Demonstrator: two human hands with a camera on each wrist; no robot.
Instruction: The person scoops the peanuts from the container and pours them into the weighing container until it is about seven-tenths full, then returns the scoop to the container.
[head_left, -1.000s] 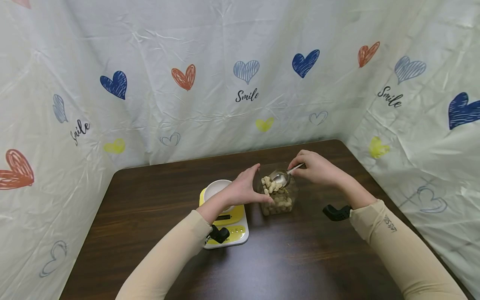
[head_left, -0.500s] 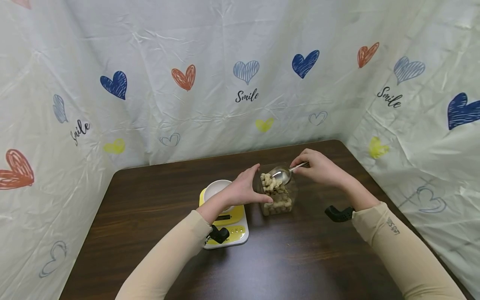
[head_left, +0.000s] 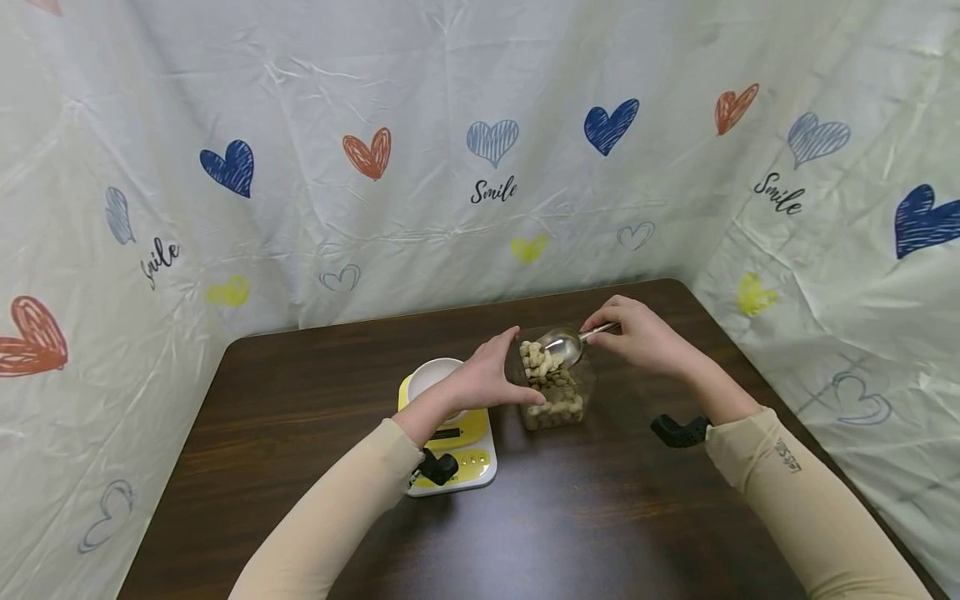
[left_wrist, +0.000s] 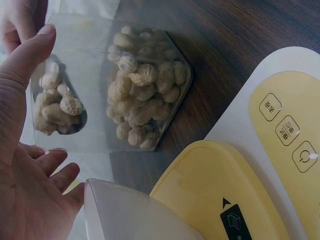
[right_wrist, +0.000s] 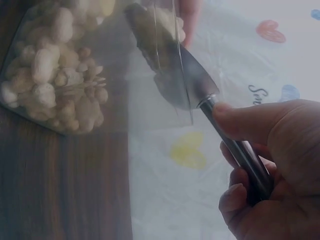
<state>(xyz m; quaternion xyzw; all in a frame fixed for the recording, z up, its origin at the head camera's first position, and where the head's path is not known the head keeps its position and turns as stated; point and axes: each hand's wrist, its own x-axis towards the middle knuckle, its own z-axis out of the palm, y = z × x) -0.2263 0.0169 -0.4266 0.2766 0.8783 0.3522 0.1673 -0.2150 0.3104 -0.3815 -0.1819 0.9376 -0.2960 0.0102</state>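
A clear plastic container (left_wrist: 95, 135) holds a heap of unshelled peanuts (left_wrist: 142, 92) at its bottom. My left hand (head_left: 491, 379) grips it near the rim, the thumb on one side and the fingers on the other. With my right hand (head_left: 641, 337) I hold a metal scoop (right_wrist: 195, 80) by its handle, fingers curled round it and thumb along the top. The scoop's bowl carries several peanuts (left_wrist: 57, 107) and sits just inside the container's mouth, well above the heap, as the left wrist view shows.
Left of the container stands a yellow and white kitchen scale (head_left: 472, 467) with a white bowl (head_left: 431, 375) on it, partly behind my left forearm. The dark wooden table (head_left: 300, 400) reaches back to a white curtain (head_left: 420, 250) printed with hearts.
The scoop with its peanuts has shifted slightly up within the container's mouth, and my right hand has moved a little up and right. My left hand has stayed in place.
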